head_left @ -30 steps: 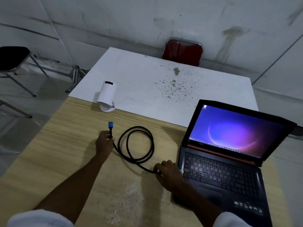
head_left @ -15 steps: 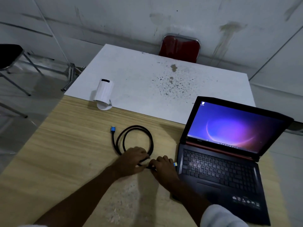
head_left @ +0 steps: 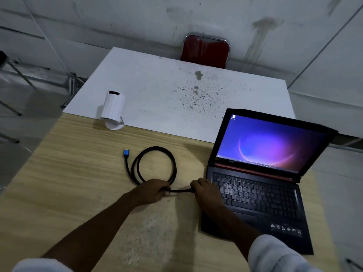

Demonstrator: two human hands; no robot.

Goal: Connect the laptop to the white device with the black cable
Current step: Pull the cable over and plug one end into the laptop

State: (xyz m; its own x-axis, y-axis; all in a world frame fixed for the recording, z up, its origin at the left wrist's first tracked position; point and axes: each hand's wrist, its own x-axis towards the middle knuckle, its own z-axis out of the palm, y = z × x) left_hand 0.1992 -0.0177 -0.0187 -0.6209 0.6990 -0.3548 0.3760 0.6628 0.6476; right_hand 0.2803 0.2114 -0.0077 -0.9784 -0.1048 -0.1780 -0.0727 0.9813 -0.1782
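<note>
1. The step in hand looks like plugging one end of the black cable (head_left: 155,167) into the left side of the laptop (head_left: 255,193); the right hand (head_left: 206,191) has its grip closed on that end, right at the laptop's edge
2. The left hand (head_left: 152,190) grips the cable where the coil crosses, holding it down on the worktop (head_left: 68,183)
3. The blue plug (head_left: 126,153) lies free, well apart from the white device (head_left: 114,107)
4. Next, it likely calls for carrying that plug over to the device

My bench (head_left: 78,173) is pale wood-grain laminate, matt. The black cable (head_left: 155,167) looks braided with a blue metallic plug (head_left: 126,153); the white device (head_left: 113,106) is smooth plastic.
</note>
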